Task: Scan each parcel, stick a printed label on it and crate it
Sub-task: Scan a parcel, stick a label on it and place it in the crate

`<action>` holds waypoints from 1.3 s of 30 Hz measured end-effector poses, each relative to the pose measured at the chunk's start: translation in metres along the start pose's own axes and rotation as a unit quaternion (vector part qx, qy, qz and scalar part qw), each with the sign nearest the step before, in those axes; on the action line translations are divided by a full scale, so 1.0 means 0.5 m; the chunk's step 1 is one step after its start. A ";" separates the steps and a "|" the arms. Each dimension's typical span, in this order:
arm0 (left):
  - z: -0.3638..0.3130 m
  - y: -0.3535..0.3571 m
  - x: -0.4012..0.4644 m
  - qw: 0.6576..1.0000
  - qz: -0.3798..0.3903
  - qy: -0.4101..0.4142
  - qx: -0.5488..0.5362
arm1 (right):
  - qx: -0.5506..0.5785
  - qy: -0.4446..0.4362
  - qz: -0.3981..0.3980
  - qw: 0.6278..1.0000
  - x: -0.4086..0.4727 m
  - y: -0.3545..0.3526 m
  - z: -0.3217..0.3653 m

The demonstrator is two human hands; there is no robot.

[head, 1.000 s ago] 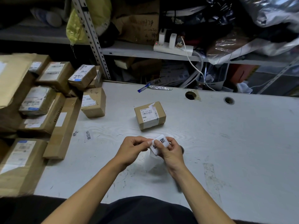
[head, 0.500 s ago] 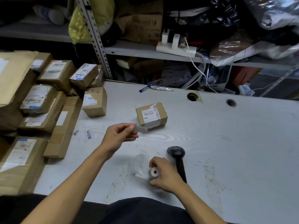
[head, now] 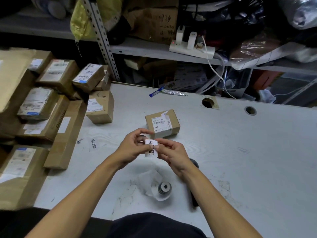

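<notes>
The label (head: 151, 148) is pinched between my left hand (head: 133, 148) and right hand (head: 173, 155), just short of the parcel (head: 162, 123) on the table (head: 240, 152). I'd peel slowly, then press it flat beside the barcode.

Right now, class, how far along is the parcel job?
Done: nothing visibly finished; the small parcel on the table carries only its shipping label. In hand: the left hand and right hand pinch a printed label. Left: sticking it on, crating, then the stacked parcels.
</notes>
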State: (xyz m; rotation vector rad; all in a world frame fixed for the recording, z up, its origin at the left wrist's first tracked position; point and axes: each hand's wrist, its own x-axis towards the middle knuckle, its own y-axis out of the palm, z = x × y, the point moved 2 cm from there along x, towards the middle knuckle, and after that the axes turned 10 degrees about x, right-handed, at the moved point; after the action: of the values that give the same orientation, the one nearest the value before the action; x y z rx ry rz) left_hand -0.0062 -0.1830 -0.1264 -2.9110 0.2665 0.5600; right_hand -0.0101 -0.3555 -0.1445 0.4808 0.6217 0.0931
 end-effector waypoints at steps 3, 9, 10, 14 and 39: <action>0.007 0.004 0.019 0.997 -0.047 -0.050 -0.028 | 0.018 -0.016 -0.037 0.999 0.009 -0.005 0.000; 0.002 0.006 0.065 0.997 -0.021 -0.071 0.000 | -0.101 -0.042 -0.086 0.990 0.034 -0.021 0.025; -0.005 0.007 0.077 0.998 -0.021 -0.064 0.018 | -0.144 -0.056 -0.092 0.984 0.042 -0.025 0.035; -0.035 0.006 0.145 0.987 -0.114 -0.026 0.113 | -0.277 -0.134 -0.142 0.941 0.092 -0.044 0.087; 0.031 -0.009 0.206 0.939 -0.131 -0.138 0.287 | -0.275 -0.077 -0.193 0.939 0.182 -0.107 0.107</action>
State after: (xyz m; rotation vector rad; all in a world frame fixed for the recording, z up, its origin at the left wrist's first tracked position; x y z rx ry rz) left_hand 0.0832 -0.1903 -0.1793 -2.2260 -0.0040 0.6951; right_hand 0.0918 -0.4038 -0.1801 -0.1812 0.4975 -0.1426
